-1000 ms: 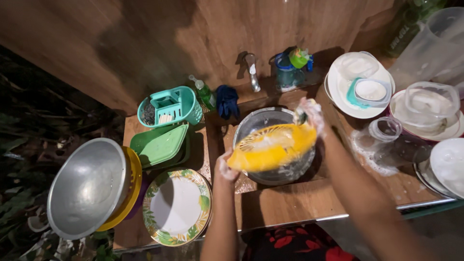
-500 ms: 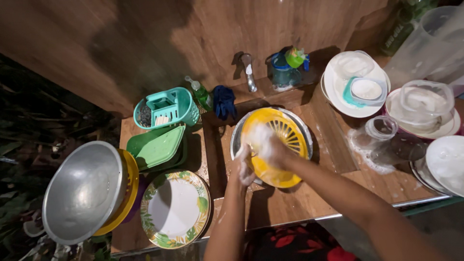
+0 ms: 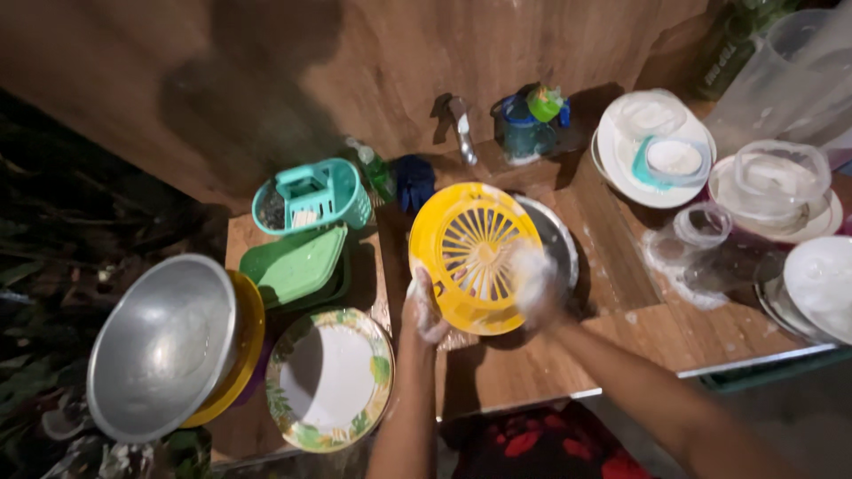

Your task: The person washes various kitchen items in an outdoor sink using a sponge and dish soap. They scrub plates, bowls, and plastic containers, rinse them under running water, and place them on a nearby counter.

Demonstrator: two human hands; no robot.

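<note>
Your left hand (image 3: 424, 309) grips the lower left rim of the yellow slotted plate (image 3: 470, 253), fingers curled tight on the edge, soapy. Your right hand (image 3: 532, 279) is on the plate's lower right face; it is blurred and foam-covered, so you cannot tell how its fingers stand, though it seems pressed flat on the plastic. The plate is tilted up, its ribbed face toward you, over the metal basin (image 3: 557, 244) set in the wooden counter (image 3: 532, 364).

Behind the basin: a metal tap (image 3: 461, 129) against the wooden wall. Just left of the tap: a dark blue cloth (image 3: 414, 180) and a green bottle (image 3: 373, 168).

Left of the plate: a teal basket (image 3: 311, 197), below it a stack of green trays (image 3: 293, 264), then a floral-rimmed plate (image 3: 330, 377) lying flat. Far left: a large steel bowl (image 3: 160, 346) nested on a yellow bowl (image 3: 241, 350).

Right side: a white plate (image 3: 621, 173) carrying clear containers, a clear jar (image 3: 701, 232) near soap suds, more white dishes (image 3: 821, 284) at the edge.
</note>
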